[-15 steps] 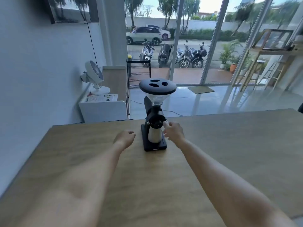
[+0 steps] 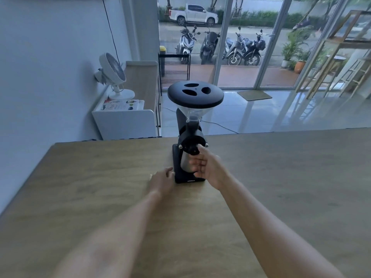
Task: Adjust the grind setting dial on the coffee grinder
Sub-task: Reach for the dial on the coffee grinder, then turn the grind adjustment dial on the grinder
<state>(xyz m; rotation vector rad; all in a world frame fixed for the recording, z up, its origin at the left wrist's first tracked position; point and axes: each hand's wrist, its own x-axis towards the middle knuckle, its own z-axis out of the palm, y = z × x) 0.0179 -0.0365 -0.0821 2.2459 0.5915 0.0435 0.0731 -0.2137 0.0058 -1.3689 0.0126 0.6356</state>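
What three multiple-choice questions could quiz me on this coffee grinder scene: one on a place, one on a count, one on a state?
1. Where is the white fan?
A. On the wooden table
B. On the white cabinet by the wall
C. On the floor

2. How many holes show in the grinder's black lid?
A. One
B. Three
C. Five

3. What is the right hand doing?
A. Fingers up at the round dial
B. Lying flat on the table
C. Lifting the lid

Answers: B, its base stands on the cabinet; B, three oval openings; A, fingertips meet the dial's edge.
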